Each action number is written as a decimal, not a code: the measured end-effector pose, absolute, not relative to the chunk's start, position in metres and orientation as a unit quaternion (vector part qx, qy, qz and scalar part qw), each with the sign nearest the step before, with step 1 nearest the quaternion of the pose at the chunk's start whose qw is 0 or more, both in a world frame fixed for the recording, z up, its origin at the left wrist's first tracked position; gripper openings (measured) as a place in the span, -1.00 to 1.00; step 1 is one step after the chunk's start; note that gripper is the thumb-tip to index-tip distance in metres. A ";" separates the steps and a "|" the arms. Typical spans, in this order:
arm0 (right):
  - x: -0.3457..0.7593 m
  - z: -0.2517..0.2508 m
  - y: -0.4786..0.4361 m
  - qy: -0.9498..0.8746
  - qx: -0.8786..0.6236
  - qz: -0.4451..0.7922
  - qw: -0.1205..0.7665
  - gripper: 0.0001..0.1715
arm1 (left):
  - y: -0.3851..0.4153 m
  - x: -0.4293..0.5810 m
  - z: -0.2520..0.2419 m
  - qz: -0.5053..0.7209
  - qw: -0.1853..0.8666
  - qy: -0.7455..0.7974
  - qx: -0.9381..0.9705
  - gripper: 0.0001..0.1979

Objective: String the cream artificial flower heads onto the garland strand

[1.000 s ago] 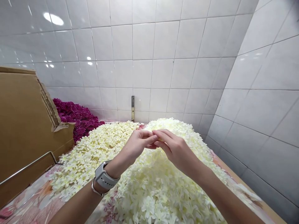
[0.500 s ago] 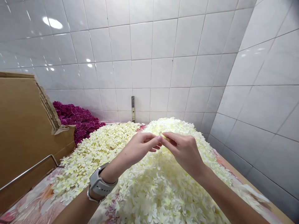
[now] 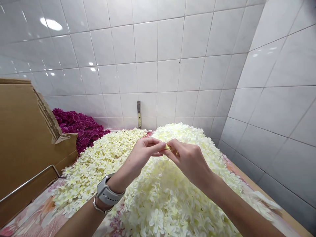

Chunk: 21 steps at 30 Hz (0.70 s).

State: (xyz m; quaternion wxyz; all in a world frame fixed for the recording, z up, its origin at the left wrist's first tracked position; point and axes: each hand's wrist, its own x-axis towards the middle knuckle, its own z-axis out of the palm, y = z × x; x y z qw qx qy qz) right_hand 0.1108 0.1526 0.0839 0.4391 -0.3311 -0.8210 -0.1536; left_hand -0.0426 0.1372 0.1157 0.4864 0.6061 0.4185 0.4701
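Observation:
My left hand (image 3: 147, 149) and my right hand (image 3: 186, 156) meet at their fingertips above a heap of white artificial flowers (image 3: 158, 220). Both are closed in a pinch. Between the tips shows a bit of a small pale-yellow flower (image 3: 168, 147); the fingers hide most of it. A flatter spread of cream-yellow artificial flowers (image 3: 98, 164) lies left of the white heap, beyond my left forearm. On my left wrist are a watch with a light band (image 3: 110, 196) and a metal bracelet.
A cardboard box (image 3: 29, 131) with a torn edge stands at the left, a metal wire (image 3: 32, 181) in front of it. Magenta flowers (image 3: 81, 128) are piled behind it. Tiled walls (image 3: 168, 75) close off the back and right; a metal strip (image 3: 139, 115) stands against the back one.
Both hands have shifted slightly left in the view, still pinched together. The surroundings have also slid a little left as the camera turned. The piles look the same.

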 end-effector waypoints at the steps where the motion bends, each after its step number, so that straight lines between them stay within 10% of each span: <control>1: 0.111 0.085 0.152 -0.822 -0.333 -0.144 0.440 -0.69 | 0.138 -0.043 0.116 0.462 0.488 0.418 0.612 -0.81; 8: 0.118 0.104 0.146 -0.871 -0.266 0.010 0.413 -0.77 | 0.139 -0.045 0.111 0.497 0.474 0.415 0.598 -0.56; 21: 0.152 0.115 0.167 -0.787 -0.378 -0.113 0.475 -0.85 | 0.089 -0.064 0.117 0.327 0.236 0.449 0.797 -0.86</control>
